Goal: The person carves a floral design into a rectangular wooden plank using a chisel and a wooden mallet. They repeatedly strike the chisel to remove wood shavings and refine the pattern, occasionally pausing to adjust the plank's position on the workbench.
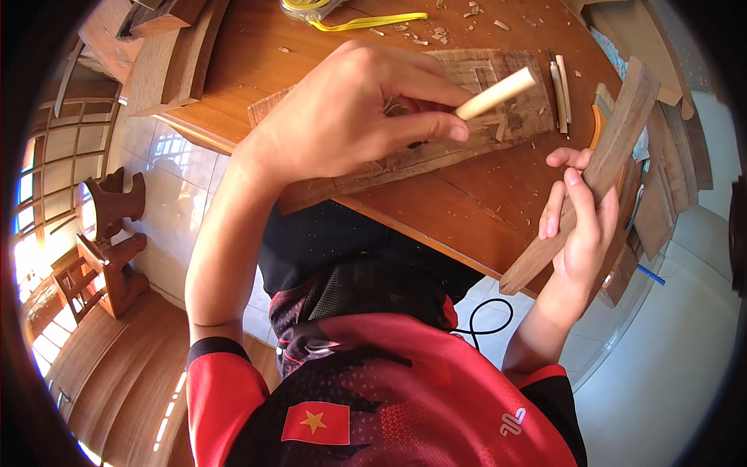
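Observation:
My left hand [334, 117] is closed in a pinch around a pale round wooden tool handle [502, 92], whose butt end points to the upper right. The tool's other end is hidden by my hand, so I cannot tell if it touches the board below. Under that hand lies a rough brown wooden board [455, 159] with carved marks. On the right, my right hand [580, 226] grips a long squared wooden bar [622, 124], tilted, with its far end up. Slim carving tools [559, 95] with similar pale handles lie beside the board's right end.
Wood chips [440, 35] are scattered over the brown table [443, 210]. A tape measure [311, 8] with a yellow strap lies at the far edge. Wooden pieces stand at the upper left [179, 54], and planks [673, 163] lean at the right.

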